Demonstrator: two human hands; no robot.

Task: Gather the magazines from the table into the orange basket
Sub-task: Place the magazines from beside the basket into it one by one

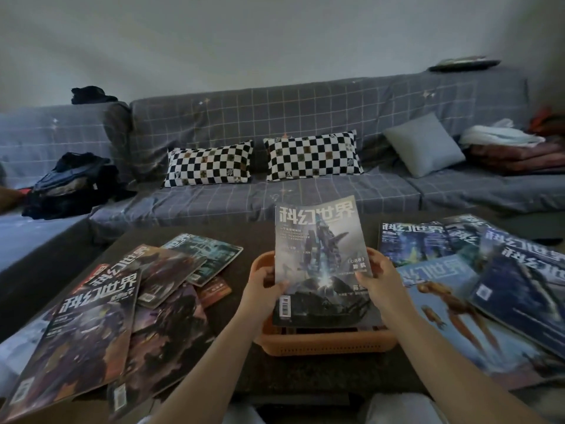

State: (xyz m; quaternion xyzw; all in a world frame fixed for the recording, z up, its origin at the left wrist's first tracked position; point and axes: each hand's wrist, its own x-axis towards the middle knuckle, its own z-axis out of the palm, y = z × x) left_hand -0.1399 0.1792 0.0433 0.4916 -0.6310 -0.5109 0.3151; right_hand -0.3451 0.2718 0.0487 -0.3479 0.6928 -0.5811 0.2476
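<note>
A grey-blue magazine with a robot figure on its cover is held tilted over the orange basket, which stands at the middle of the dark table. My left hand grips the magazine's left edge and my right hand grips its right edge. The magazine hides most of the basket's inside. Several dark magazines lie overlapping on the table's left side. Several blue magazines lie spread on its right side.
Behind the dark table runs a grey checked sofa with two black-and-white cushions, a grey cushion, dark clothes at the left and folded blankets at the right.
</note>
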